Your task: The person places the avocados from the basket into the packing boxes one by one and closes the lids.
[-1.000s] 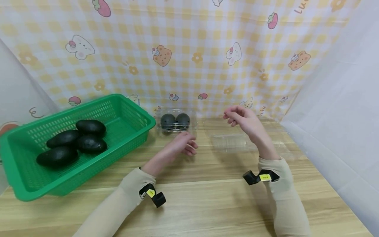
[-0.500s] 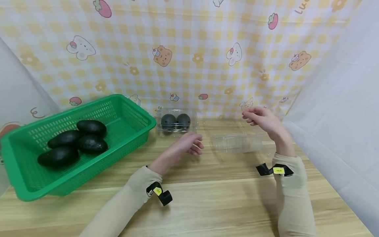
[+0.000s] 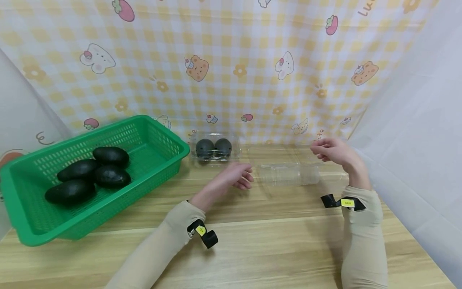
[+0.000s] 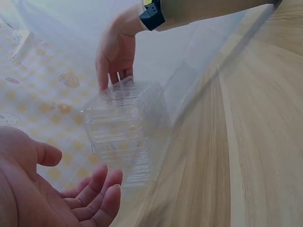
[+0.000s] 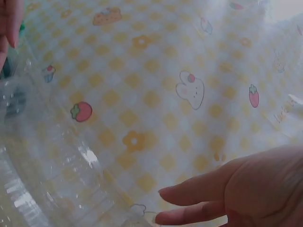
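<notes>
A stack of clear plastic clamshell containers (image 3: 288, 175) lies at the back right of the table; its nested ridges show in the left wrist view. My right hand (image 3: 333, 151) is at the stack's right end, its fingertips overlapping the plastic in the left wrist view. In the right wrist view, that hand's thumb and finger stand apart with nothing between them. My left hand (image 3: 234, 176) hovers left of the stack, palm toward it, fingers loosely bent and holding nothing. Behind the left hand stands a clear clamshell box (image 3: 234, 152) with dark avocados (image 3: 205, 148) inside.
On the left, a green plastic basket (image 3: 160, 136) holds several dark avocados (image 3: 70, 192). A yellow checked cloth (image 3: 223, 96) hangs behind the wooden table (image 3: 252, 249). White sheeting (image 3: 418, 132) rises along the right side.
My right hand has moved to the right and slightly down, out to the far end of the stack. My left hand has shifted a little to the right. The basket and avocados have not moved.
</notes>
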